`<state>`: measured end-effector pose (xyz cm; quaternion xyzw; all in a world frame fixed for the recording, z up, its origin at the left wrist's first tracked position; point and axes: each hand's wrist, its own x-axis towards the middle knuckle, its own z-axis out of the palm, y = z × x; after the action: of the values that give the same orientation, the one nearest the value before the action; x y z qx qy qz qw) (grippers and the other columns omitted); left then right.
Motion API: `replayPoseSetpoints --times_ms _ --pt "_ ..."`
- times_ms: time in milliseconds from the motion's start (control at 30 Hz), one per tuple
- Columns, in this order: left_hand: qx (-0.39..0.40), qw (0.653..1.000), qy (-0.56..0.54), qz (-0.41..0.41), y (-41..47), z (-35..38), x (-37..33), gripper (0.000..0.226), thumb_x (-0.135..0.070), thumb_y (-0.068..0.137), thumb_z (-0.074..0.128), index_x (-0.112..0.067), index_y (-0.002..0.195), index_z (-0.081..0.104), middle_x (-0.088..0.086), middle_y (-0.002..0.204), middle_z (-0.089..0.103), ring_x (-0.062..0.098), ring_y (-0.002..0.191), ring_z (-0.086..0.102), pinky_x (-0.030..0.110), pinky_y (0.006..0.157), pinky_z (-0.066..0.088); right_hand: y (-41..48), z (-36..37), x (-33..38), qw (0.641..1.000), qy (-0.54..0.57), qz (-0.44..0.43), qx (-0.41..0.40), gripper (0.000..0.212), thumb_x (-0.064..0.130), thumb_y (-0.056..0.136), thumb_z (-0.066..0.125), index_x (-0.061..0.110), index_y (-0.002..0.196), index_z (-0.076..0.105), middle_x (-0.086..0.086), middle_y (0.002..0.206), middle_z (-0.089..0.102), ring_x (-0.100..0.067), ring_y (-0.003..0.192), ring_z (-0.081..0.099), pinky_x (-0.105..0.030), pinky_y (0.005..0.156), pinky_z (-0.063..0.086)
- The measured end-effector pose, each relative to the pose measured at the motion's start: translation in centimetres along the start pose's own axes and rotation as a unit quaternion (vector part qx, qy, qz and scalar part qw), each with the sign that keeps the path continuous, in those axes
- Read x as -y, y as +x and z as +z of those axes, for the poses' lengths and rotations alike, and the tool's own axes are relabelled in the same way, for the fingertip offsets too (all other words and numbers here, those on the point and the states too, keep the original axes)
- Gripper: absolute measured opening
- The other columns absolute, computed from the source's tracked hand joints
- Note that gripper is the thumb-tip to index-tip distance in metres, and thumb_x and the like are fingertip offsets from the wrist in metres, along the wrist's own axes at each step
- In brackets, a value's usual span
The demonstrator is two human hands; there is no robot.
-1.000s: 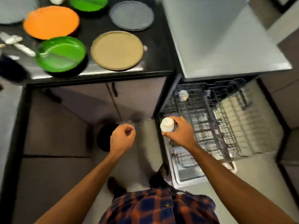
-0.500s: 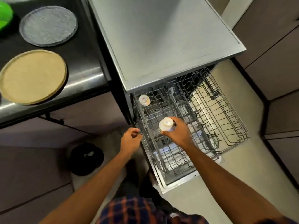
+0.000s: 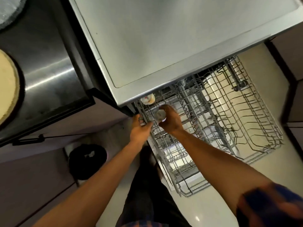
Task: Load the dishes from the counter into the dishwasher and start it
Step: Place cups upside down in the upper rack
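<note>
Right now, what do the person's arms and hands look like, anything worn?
Both hands, left hand and right hand, are bare, without gloves. Forearms are uncovered. A blurred blue-and-orange checked sleeve shows on the right upper arm.

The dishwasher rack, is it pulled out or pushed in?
Pulled out. The wire rack sticks out well past the dishwasher top, over the floor.
</note>
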<state>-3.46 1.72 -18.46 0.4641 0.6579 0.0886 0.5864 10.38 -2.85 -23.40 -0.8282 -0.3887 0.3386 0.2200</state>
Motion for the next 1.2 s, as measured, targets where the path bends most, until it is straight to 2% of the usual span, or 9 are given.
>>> replayPoseSetpoints --times_ms 200,333,500,600,733,833,1000,1133,1200 --pt "-0.005 0.999 0.019 0.029 2.2 0.5 0.2 0.029 0.013 0.089 0.060 -0.003 0.109 0.046 0.001 0.073 0.043 -0.006 0.054 0.052 0.006 0.055 0.044 2.2 2.5 -0.9 0.999 -0.002 -0.047 -0.025 0.056 0.001 0.072 0.079 0.023 0.121 0.061 0.000 0.121 0.065 -0.023 0.105 0.065 -0.030 0.079 0.055" --pt "-0.014 1.000 0.000 0.025 2.6 0.4 0.7 0.032 0.009 0.088 0.064 -0.006 0.114 0.050 0.003 0.084 0.058 0.006 0.067 0.060 0.005 0.056 0.045 3.0 3.7 -0.7 0.994 -0.017 -0.103 -0.031 0.067 -0.001 0.071 0.078 0.020 0.131 0.059 -0.005 0.127 0.064 -0.029 0.110 0.062 -0.036 0.083 0.056" --pt "-0.010 0.999 -0.030 0.014 2.3 0.5 0.5 0.031 0.011 0.091 0.061 -0.003 0.116 0.048 0.013 0.102 0.059 -0.010 0.056 0.061 0.007 0.051 0.045 3.6 4.7 -0.8 0.994 -0.026 -0.106 -0.024 0.070 -0.002 0.071 0.079 0.018 0.134 0.056 -0.006 0.130 0.060 -0.031 0.110 0.060 -0.042 0.081 0.058" --pt "-0.010 0.999 -0.033 0.009 2.4 0.5 0.7 0.037 0.008 0.091 0.062 0.001 0.125 0.048 0.012 0.106 0.060 -0.005 0.063 0.062 0.007 0.053 0.045 3.2 4.5 -1.0 0.994 -0.009 -0.106 -0.021 0.071 -0.004 0.072 0.079 0.015 0.136 0.055 -0.009 0.136 0.053 -0.030 0.117 0.057 -0.040 0.088 0.057" --pt "-0.008 1.000 -0.017 0.017 2.5 0.1 0.7 0.035 0.000 0.090 0.067 -0.008 0.121 0.051 0.002 0.095 0.059 0.007 0.078 0.060 0.006 0.057 0.046 2.0 3.5 -1.4 0.997 0.037 -0.057 -0.040 0.074 -0.001 0.073 0.080 0.018 0.139 0.052 -0.009 0.135 0.053 -0.027 0.120 0.057 -0.037 0.091 0.057" --pt "0.013 1.000 -0.013 0.020 2.3 -0.6 0.7 0.032 -0.008 0.091 0.070 -0.013 0.117 0.053 -0.002 0.081 0.054 0.009 0.075 0.058 0.019 0.068 0.050 0.2 2.7 -1.6 0.996 0.076 0.015 -0.050 0.061 0.012 0.078 0.080 0.025 0.132 0.055 -0.003 0.124 0.062 -0.018 0.107 0.064 -0.034 0.080 0.058" --pt "0.033 0.999 0.018 0.032 0.0 -2.9 0.7 0.022 -0.005 0.095 0.062 -0.016 0.114 0.059 0.007 0.092 0.065 0.015 0.079 0.062 0.029 0.071 0.050 -4.0 0.3 -1.4 0.974 0.196 0.111 -0.037 0.030 0.012 0.087 0.073 0.021 0.114 0.066 0.002 0.091 0.072 -0.011 0.067 0.064 -0.023 0.055 0.049" --pt "0.037 0.996 0.054 0.056 -3.8 -6.3 1.3 0.011 -0.007 0.097 0.060 -0.012 0.107 0.063 0.005 0.085 0.065 0.011 0.072 0.060 0.018 0.061 0.048 -7.6 -1.5 0.0 0.973 0.207 0.096 -0.028 0.030 0.011 0.087 0.066 0.022 0.115 0.066 0.006 0.081 0.066 -0.017 0.072 0.066 -0.034 0.065 0.055" --pt "0.027 0.995 0.071 0.069 -5.5 -8.5 2.4 0.013 -0.009 0.098 0.061 -0.010 0.110 0.064 0.007 0.090 0.067 0.011 0.074 0.063 0.023 0.066 0.051 -9.1 -1.9 1.3 0.972 0.225 0.069 -0.014 0.023 0.008 0.087 0.069 0.020 0.107 0.067 0.002 0.076 0.064 -0.020 0.074 0.066 -0.039 0.074 0.056"
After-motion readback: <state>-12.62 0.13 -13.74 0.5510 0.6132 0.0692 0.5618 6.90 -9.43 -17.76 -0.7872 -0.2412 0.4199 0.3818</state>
